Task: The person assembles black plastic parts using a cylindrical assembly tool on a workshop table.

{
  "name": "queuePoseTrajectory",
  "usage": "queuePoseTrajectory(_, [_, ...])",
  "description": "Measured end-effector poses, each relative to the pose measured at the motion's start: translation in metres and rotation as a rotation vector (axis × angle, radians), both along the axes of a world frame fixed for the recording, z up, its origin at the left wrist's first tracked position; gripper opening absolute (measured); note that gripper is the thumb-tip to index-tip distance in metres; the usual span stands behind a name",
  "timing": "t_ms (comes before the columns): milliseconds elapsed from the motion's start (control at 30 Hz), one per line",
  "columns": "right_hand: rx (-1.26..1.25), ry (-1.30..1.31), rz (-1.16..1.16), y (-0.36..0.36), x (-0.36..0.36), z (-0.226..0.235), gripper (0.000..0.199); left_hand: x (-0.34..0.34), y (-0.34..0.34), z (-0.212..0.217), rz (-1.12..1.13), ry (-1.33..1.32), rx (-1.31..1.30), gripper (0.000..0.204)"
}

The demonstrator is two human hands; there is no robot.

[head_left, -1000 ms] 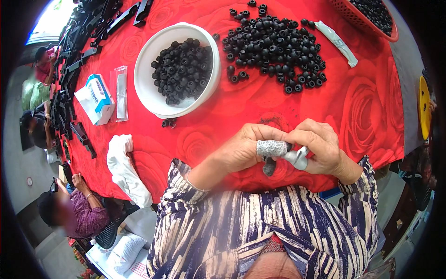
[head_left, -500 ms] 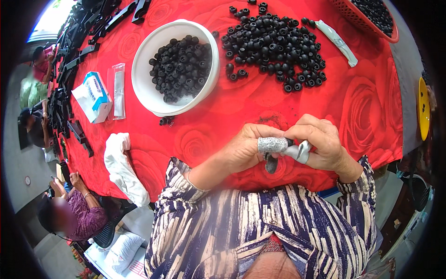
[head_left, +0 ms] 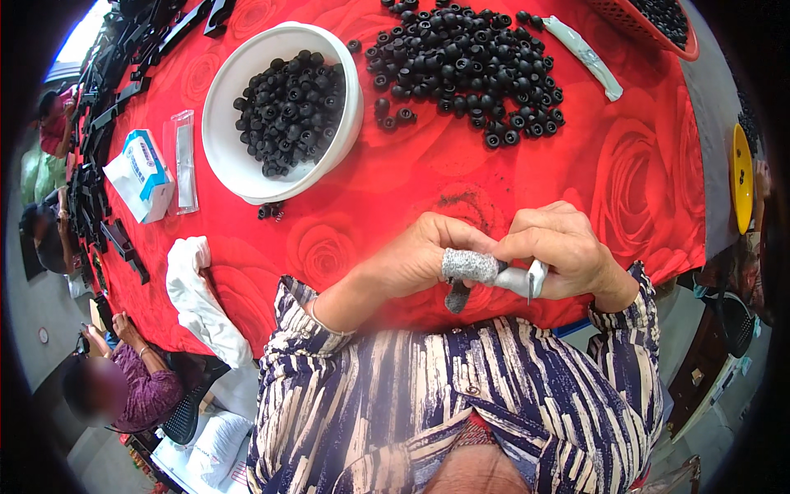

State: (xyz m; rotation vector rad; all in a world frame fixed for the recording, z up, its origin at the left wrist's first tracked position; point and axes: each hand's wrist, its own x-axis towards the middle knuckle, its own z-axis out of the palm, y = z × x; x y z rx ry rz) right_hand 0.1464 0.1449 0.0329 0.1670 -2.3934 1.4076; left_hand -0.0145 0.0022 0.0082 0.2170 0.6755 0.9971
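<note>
Red rose-printed cloth (head_left: 642, 165) covers the desk, and both hands meet just above its near edge, close to the person's striped blouse. Between them sits a grey knitted finger cot (head_left: 467, 266), pulled over a finger of the left hand (head_left: 411, 259), whose fingers are curled in around it; a small dark piece hangs just below the cot, too blurred to tell what it is. Touching the cot from the right is a silver tool (head_left: 520, 280), pinched in the clenched fingers of the right hand (head_left: 564, 247), its tip pointing left at the covered finger. Farther out, on the far middle of the desk, lies a loose heap of black rubber rings (head_left: 461, 62), and left of the heap stands a white bowl (head_left: 222, 156) partly filled with more of the same rings; a few strays lie just beside the bowl's near rim. Left of the bowl are a clear plastic sleeve (head_left: 183, 160) and a white and blue packet (head_left: 140, 173), with a white rag (head_left: 197, 300) draped over the near left edge. A red basket (head_left: 650, 33) of rings sits at the far right corner, with a narrow clear bag (head_left: 586, 56) beside it. Long black plastic parts (head_left: 99, 198) line the left edge, where other people sit.
</note>
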Motion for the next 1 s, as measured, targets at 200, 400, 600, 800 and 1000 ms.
queuePoseTrajectory(200, [-0.111, -0.026, 0.050, -0.002, -0.002, 0.001, 0.026, 0.002, -0.004, -0.005, -0.058, 0.028, 0.074, 0.020])
queuePoseTrajectory(400, [-0.033, 0.037, -0.012, -0.001, -0.002, -0.002, 0.026, 0.002, -0.002, -0.004, 0.001, -0.035, 0.051, 0.018])
queuePoseTrajectory(600, [0.048, 0.031, -0.094, -0.003, -0.006, -0.001, 0.028, 0.010, -0.006, -0.011, 0.182, -0.115, 0.038, 0.018])
queuePoseTrajectory(800, [0.280, 0.070, -0.182, -0.006, -0.003, -0.001, 0.035, 0.001, -0.001, 0.001, 0.184, 0.061, -0.005, 0.020])
queuePoseTrajectory(1000, [0.127, 0.065, -0.110, -0.005, -0.004, -0.006, 0.035, -0.003, 0.000, -0.003, 0.034, 0.127, -0.010, 0.022])
